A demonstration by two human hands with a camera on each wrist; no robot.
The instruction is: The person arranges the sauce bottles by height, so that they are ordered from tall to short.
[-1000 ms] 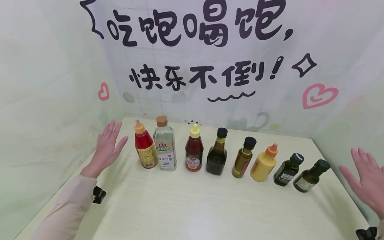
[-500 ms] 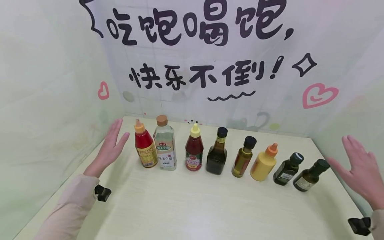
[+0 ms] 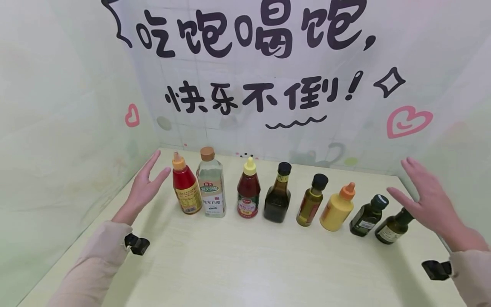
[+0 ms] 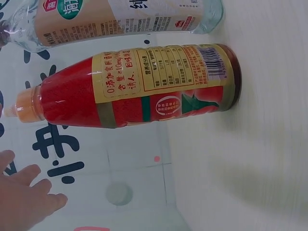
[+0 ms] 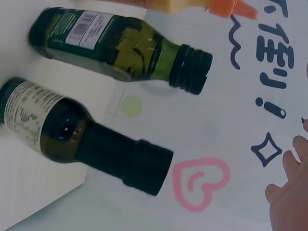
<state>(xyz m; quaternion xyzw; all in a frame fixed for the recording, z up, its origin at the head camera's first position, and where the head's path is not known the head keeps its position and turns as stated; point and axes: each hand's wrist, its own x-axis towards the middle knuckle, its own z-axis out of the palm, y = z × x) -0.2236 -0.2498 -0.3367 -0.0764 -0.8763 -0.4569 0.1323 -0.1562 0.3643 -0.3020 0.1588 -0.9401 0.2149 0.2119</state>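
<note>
The left hand [image 3: 142, 192] is held in the air just left of a red squeeze bottle [image 3: 186, 189], thumb spread from straight fingers, touching nothing. In the left wrist view its fingers show at the lower left, apart from the red bottle [image 4: 139, 86]. The right hand [image 3: 433, 204], also raised with thumb and fingers apart, hides the cap of the rightmost dark bottle [image 3: 389, 232] in the head view. That bottle [image 5: 62, 125] shows whole-necked in the right wrist view, with a gap between it and the right hand [image 5: 293, 187]. Beside it stands a square green bottle [image 3: 364, 219].
Between these stand a clear vinegar bottle [image 3: 212, 192], a dark red bottle with yellow tip [image 3: 248, 194], a dark sauce bottle [image 3: 277, 200], an oil bottle [image 3: 310, 207] and a yellow squeeze bottle [image 3: 336, 213]. They line the back of a pale table [image 3: 238, 264], with printed cloth walls around.
The right hand has moved left, in from the right edge to the rightmost bottle. The left hand has shifted slightly right toward the red bottle. The bottles have stayed in place.
</note>
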